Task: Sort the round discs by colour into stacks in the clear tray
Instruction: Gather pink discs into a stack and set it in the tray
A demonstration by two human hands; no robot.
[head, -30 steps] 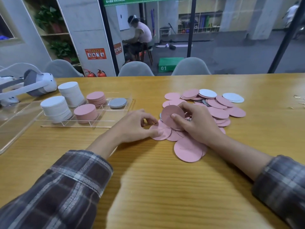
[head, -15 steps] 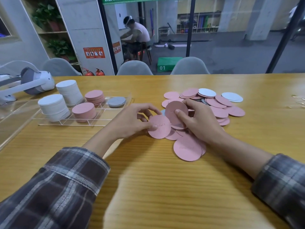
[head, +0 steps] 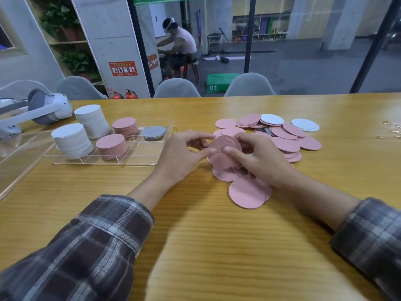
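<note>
Pinched between left hand and right hand, fingers and thumbs curled on opposite rims: held pink discs, two or perhaps three, edges too blurred to count. Just beneath and behind, toward the far edge of the tabletop, loose pile of mostly pink discs. Well apart toward the left edge, clear tray with white stacks, pink stacks and grey stack.
</note>
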